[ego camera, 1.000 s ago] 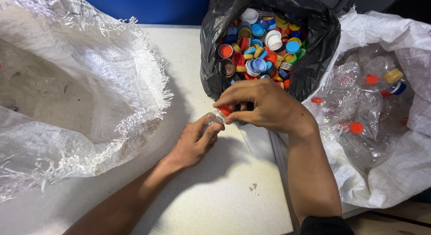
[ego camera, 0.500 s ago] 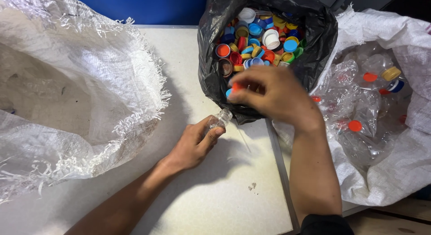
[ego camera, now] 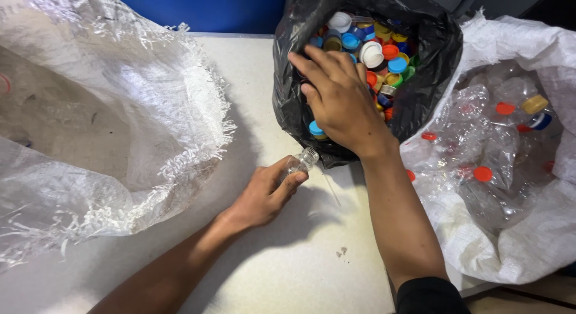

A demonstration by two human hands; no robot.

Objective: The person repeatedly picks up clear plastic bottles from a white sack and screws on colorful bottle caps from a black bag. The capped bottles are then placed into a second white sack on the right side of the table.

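My left hand (ego camera: 264,194) is closed around a small clear plastic bottle (ego camera: 298,164), fingers wrapped about its body, the uncapped neck poking out past the thumb and tilted up toward the black bag (ego camera: 294,104). The bottle sits low over the white table (ego camera: 288,260), its mouth just short of the bag's lower edge. My right hand (ego camera: 339,98) lies palm down over the bag's near rim, fingers spread and loosely extended across the heap of bottle caps (ego camera: 372,50); I cannot tell whether anything is under the palm.

Room to move: below and behind the left hand's grip the table is bare, apart from a small dark speck (ego camera: 341,251) off to its right. To the grip's left, the frayed edge of a large white woven sack (ego camera: 198,128) comes near, its mouth lying open and slumped on the table. Ahead of the grip the black bag's wall blocks the way. My right forearm crosses just right of the bottle, and beyond it a second white sack (ego camera: 510,242) presses against the black bag.

The black bag holds loose caps in blue, orange, red, yellow and white, piled nearly to the rim. The right sack holds crushed clear bottles (ego camera: 480,140), several with red or yellow caps on. The left sack's visible interior looks mostly bare.
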